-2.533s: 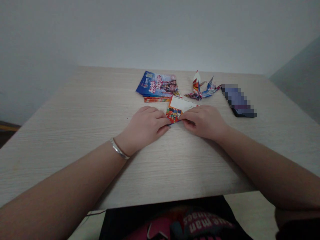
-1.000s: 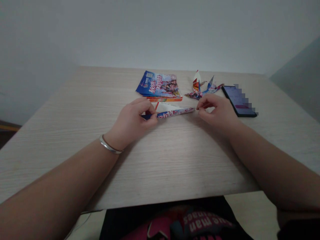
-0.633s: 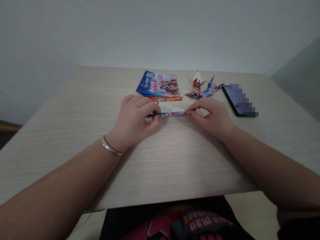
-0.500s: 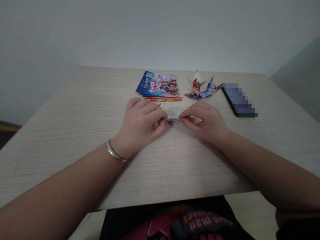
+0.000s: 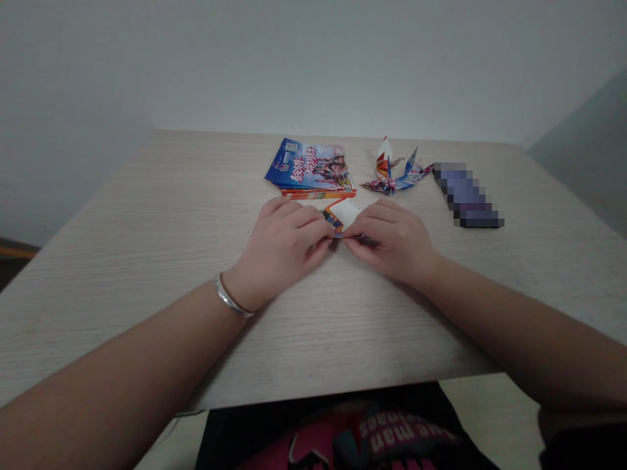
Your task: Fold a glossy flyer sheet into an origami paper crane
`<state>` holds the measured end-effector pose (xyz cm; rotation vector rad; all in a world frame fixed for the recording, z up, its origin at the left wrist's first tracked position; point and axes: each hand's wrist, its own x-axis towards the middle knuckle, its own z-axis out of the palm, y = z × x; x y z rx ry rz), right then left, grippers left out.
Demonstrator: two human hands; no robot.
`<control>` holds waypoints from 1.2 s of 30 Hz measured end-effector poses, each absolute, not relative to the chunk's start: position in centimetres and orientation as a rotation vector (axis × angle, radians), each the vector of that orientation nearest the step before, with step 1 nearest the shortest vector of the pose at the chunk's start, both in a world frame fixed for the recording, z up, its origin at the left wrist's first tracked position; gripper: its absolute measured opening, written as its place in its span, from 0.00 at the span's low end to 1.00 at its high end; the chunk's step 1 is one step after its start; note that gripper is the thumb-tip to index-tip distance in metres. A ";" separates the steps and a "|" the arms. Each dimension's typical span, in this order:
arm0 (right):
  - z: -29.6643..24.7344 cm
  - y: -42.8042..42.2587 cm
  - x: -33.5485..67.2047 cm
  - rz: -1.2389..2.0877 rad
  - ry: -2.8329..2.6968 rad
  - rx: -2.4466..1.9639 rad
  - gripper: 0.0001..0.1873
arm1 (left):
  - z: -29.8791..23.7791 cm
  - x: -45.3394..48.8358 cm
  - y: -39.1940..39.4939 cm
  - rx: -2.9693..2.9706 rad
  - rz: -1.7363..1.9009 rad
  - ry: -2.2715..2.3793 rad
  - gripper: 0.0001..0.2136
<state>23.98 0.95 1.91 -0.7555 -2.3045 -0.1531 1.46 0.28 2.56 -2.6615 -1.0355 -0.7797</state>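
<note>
White and orange show in the middle of it all: that's the printed paper sheet (image 5: 347, 211), sitting on the pale wood-grain table (image 5: 337, 326) right between two bare hands. In from one side comes the left hand (image 5: 291, 241), thumb underneath and fingertips on top, pinching the sheet's near edge. Opposite it, the right hand (image 5: 394, 241) does the same, thumb and forefinger closed on that edge, and the two sets of fingertips are almost meeting! Between them runs a thin folded strip; the rest of the fold is hidden behind the knuckles.

A silver bangle (image 5: 230, 297) circles the left wrist. Just beyond the sheet, there's a slightly fanned stack of flyers (image 5: 313, 168), blue on top with red-and-white lettering, orange edges peeking out at the near side. To the right of the stack, a pair of folded paper cranes (image 5: 392, 177), points up, one orange and white, the other largely blue. Further right lies a dark smartphone (image 5: 467, 199), slanted, its screen pixelated; whether a crane's tip touches its corner, I can't tell. And down at the bottom, black clothing (image 5: 255, 424) with a pink print.
</note>
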 end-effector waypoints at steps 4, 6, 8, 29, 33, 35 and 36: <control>1.7 1.1 23.4 -0.046 -2.348 -0.787 0.06 | 2.6 1.9 0.1 -2.687 -0.752 -1.045 0.10; 1.6 1.1 23.3 0.015 -2.343 -0.806 0.06 | 2.6 2.0 0.1 -2.675 -0.749 -1.085 0.10; 1.5 1.1 23.3 0.086 -2.340 -0.819 0.06 | 2.6 2.1 0.1 -2.684 -0.740 -1.112 0.10; 1.7 1.3 25.2 0.471 -2.059 -0.998 0.03 | 2.6 0.6 1.3 -2.839 -0.625 -1.330 0.05; 1.7 1.3 25.2 0.510 -2.068 -1.012 0.03 | 2.5 0.3 1.4 -2.863 -0.592 -1.326 0.05; 1.7 1.4 25.4 0.518 -2.059 -1.022 0.03 | 2.6 0.2 1.5 -2.875 -0.576 -1.338 0.04; 1.6 1.4 25.5 0.519 -2.051 -1.024 0.03 | 2.7 0.1 1.5 -2.874 -0.571 -1.347 0.04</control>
